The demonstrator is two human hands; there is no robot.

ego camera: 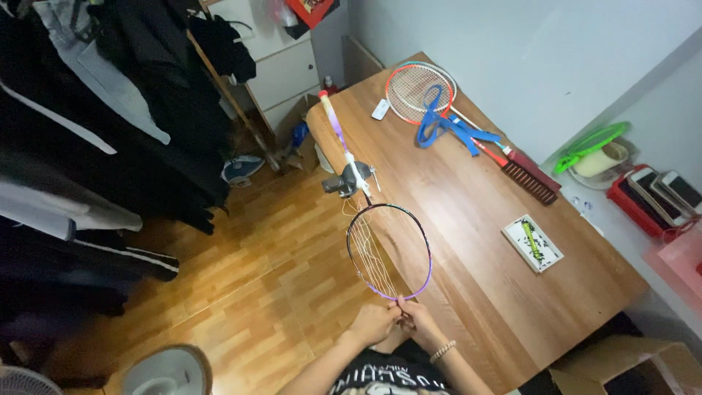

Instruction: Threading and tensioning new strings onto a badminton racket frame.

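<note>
A purple-and-black badminton racket (423,241) with only a few white strings threaded in its head is clamped at the throat in a small grey vise (346,183) on the edge of a wooden table (482,241). Its handle (330,115) points away from me. My left hand (374,322) and my right hand (418,320) meet at the near tip of the racket head. Both pinch the frame and a string end there. A beaded bracelet (442,352) sits on my right wrist.
A red-and-white racket (418,89), blue scissors (431,117), blue tape strips and a dark brush (532,180) lie at the table's far end. A white tray (532,243) sits to the right. Clothes hang at left, a fan (167,371) stands below, phones lie far right.
</note>
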